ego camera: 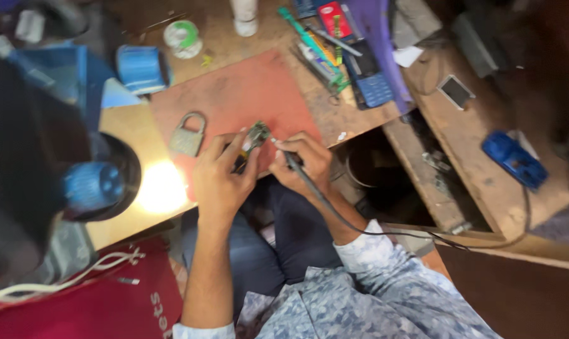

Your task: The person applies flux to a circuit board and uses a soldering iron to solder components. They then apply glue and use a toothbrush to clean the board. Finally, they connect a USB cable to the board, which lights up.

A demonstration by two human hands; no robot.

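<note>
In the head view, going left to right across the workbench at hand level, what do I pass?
Blue lamp head → padlock → left hand → small circuit board → right hand holding the soldering iron → blue device.

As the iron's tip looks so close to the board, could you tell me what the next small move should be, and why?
Probably ease the soldering iron in the right hand onto the small circuit board. The left hand holds it up and the tip sits right beside it.
</note>
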